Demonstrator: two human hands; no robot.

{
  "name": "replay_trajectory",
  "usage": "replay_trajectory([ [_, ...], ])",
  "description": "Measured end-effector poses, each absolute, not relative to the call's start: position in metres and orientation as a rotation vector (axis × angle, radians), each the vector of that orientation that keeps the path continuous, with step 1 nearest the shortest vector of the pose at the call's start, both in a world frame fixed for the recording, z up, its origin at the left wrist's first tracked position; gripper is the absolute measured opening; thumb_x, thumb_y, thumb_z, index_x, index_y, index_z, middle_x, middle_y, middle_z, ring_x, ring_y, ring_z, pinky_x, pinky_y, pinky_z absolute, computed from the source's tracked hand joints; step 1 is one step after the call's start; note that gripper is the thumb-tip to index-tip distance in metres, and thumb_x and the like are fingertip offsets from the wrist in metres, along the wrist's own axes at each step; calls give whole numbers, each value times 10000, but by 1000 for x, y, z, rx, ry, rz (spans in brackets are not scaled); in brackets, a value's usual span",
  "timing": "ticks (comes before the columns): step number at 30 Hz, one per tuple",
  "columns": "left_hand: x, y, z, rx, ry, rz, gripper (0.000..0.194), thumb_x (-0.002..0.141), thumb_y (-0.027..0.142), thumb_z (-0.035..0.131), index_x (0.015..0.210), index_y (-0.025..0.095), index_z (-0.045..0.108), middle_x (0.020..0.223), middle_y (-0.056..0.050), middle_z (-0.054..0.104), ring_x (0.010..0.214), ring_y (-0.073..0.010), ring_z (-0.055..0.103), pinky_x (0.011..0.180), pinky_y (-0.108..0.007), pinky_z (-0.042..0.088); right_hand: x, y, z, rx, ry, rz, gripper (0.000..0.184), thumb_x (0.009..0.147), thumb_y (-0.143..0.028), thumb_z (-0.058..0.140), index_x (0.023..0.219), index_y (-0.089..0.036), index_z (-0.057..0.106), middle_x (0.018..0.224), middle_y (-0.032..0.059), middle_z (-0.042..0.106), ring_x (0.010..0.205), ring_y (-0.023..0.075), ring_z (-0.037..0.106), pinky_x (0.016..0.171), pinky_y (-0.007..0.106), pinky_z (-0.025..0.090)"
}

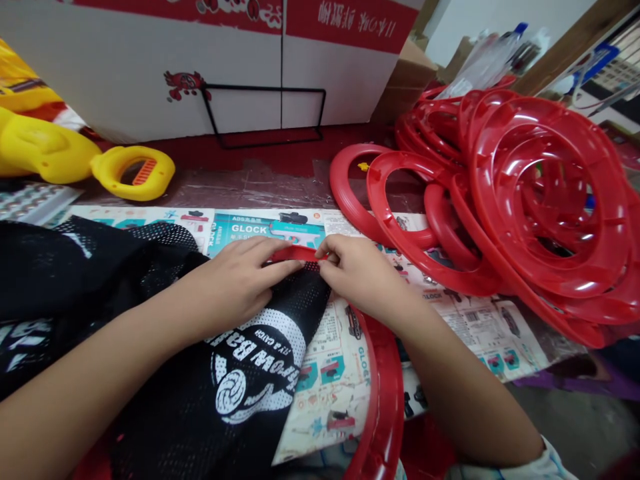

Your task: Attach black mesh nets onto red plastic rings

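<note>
Black mesh fabric with a white printed ball logo is stretched over part of a red plastic ring. A short red stretch of the rim shows between my hands. My left hand is closed on the rim and mesh, its thumb lying along the near side. Just to the right, my right hand pinches the mesh edge against the rim with thumb and fingertips. More black mesh lies bunched under my left forearm, hiding the ring's left side.
Red plastic rings are piled at the right. Yellow plastic handles lie at the left. Behind stands a white and red carton with a black wire frame before it. Printed card sheets cover the table.
</note>
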State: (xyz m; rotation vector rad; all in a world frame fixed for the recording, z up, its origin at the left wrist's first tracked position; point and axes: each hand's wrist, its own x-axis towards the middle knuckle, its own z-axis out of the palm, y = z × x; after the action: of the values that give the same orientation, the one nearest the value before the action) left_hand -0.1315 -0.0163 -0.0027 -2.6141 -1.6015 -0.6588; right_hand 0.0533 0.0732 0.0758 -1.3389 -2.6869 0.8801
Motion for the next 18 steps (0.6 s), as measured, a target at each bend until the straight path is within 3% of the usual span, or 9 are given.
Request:
replay_trajectory([
  [11, -132, -15, -3, -2590, -1605, -572, 504, 836, 67, 400, 1301, 165, 567, 1308, -159, 532, 1152, -327, 520, 991, -535, 472, 48, 75, 71, -1309, -2745, 750, 236, 791, -71, 520, 946, -144, 682, 706, 21, 643, 635, 145, 526, 616, 245, 329],
  [18, -135, -15, -4, -2616, -1593, -550, 513, 822, 71, 419, 1305, 190, 545, 1339, -145, 512, 1148, -313, 516, 996, -531, 467, 51, 70, 79, -1319, -2838, 736, 244, 800, -73, 501, 958, -155, 667, 789, 40, 667, 706, 156, 554, 624, 241, 329],
])
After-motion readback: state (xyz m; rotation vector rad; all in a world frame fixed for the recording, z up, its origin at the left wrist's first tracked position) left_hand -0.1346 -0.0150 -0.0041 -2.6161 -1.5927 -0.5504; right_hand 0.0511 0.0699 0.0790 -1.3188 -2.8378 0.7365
